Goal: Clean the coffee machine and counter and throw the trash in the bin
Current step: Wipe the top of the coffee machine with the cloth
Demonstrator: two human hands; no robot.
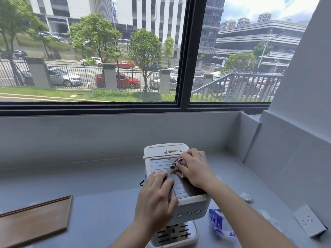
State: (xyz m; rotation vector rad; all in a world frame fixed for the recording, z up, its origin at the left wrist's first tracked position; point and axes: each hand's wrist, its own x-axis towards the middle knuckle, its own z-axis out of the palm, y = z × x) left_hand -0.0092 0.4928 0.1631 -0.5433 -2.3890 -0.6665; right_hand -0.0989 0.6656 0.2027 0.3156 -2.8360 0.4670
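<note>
A white coffee machine (192, 204) stands on the grey counter (100, 194) below me. My right hand (195, 167) presses a crumpled cloth (174, 167) onto the ribbed metal top plate. A brown stain (172, 151) lies on the white lid at the machine's back, just left of my right fingers. My left hand (155, 199) lies flat on the front left of the top, fingers over the plate's edge. A blue and white wrapper (217, 224) lies on the counter right of the machine, and a small crumpled white scrap (246, 196) sits further right.
A wooden tray (35, 222) lies on the counter at the left. A white wall socket (309, 222) sits low on the right wall. A window with a black frame (182, 68) runs along the back above a grey upstand. No bin is in view.
</note>
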